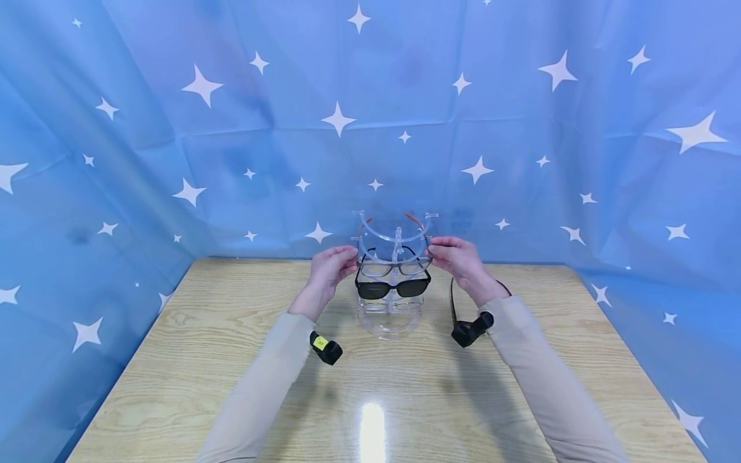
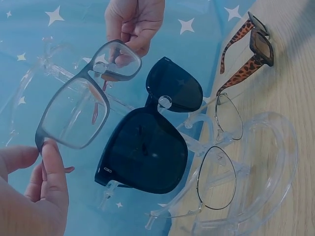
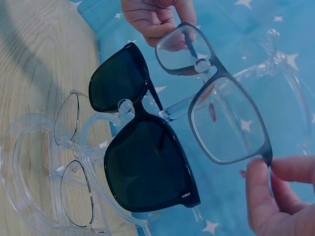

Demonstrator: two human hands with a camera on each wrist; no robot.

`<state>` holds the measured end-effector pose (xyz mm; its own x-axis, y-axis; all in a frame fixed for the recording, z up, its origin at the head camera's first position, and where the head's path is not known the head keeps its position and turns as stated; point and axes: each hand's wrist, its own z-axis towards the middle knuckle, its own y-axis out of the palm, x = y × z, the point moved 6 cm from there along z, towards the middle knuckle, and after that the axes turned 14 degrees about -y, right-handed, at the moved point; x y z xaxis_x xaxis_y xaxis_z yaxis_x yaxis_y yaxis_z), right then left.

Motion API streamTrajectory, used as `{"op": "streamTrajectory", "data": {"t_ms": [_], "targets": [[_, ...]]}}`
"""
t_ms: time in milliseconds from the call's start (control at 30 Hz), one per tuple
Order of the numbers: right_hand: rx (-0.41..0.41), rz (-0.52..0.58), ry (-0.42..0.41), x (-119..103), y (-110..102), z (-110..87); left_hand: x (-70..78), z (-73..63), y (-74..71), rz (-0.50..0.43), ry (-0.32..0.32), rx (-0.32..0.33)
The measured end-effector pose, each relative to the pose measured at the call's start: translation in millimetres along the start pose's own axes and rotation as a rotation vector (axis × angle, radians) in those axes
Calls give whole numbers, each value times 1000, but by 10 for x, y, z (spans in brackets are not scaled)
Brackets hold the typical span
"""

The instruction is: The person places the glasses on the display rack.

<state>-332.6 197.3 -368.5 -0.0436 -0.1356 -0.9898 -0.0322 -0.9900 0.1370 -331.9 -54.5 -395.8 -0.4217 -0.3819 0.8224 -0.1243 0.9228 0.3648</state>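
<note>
Between both hands is a pair of grey-framed eyeglasses (image 2: pixel 86 73) with clear lenses and reddish temple tips. My left hand (image 1: pixel 330 267) pinches one outer corner of the frame between thumb and fingers. At the opposite corner, my right hand (image 1: pixel 461 262) pinches it the same way. The glasses are at an upper tier of a clear plastic display stand (image 1: pixel 398 239), their bridge overlapping a round peg end in both wrist views. Just below sit black sunglasses (image 3: pixel 147 162) on the stand. Lower still are thin wire-rimmed glasses (image 2: pixel 198 184).
Tortoiseshell sunglasses (image 2: pixel 261 49) lie on the wooden table (image 1: pixel 231 360) right of the stand, partly hidden by the right wrist in the head view. Clear curved arms stick out at the stand's top. A blue star-patterned curtain (image 1: pixel 405 77) hangs behind the table.
</note>
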Motion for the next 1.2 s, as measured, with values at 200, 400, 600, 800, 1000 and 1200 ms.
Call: {"op": "streamTrajectory", "data": {"t_ms": [200, 400, 600, 800, 1000, 1200], "targets": [[-10, -33, -1, 21, -16, -4, -21, 15, -1, -2, -5, 2], [-9, -44, -1, 35, -19, 0, -22, 23, 5, 3, -1, 6], [3, -31, -1, 28, -18, 19, -22, 41, 4, 2, 5, 3], [4, -32, 1, 18, -12, 24, -26, 62, -10, 7, 2, 13], [1, -16, -1, 13, -7, 20, -21, 60, -15, 19, 0, 18], [-3, -33, 9, 15, -10, 21, -19, 56, -12, 29, -8, 16]]}}
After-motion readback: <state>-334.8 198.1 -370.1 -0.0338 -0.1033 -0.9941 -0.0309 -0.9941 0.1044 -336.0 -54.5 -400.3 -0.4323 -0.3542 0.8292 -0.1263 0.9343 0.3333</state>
